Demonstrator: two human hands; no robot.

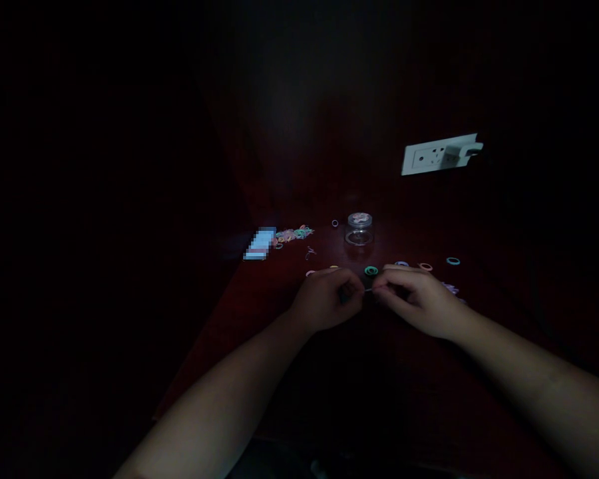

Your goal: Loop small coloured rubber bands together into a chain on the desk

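My left hand (327,301) and my right hand (424,301) face each other low over the dark red table, fingertips pinched. Between them runs a short pale stretch of a thin hair tie (368,290), its ends hidden in the fingers. Just beyond the fingertips lies a green hair tie (371,271), apparently coiled or stacked. Pink and yellow ties show partly behind my left hand. Past my right hand are a blue tie (402,264), an orange tie (426,267) and a teal tie (453,261). Purple ties (450,288) lie partly hidden beside my right wrist.
A clear lidded jar (359,234) stands farther back. Left of it are a small loose ring (335,223), a heap of pastel hair ties (294,234) and a lit phone (260,243). A wall socket (420,159) with a plugged-in charger (453,157) is at upper right. The room is very dark.
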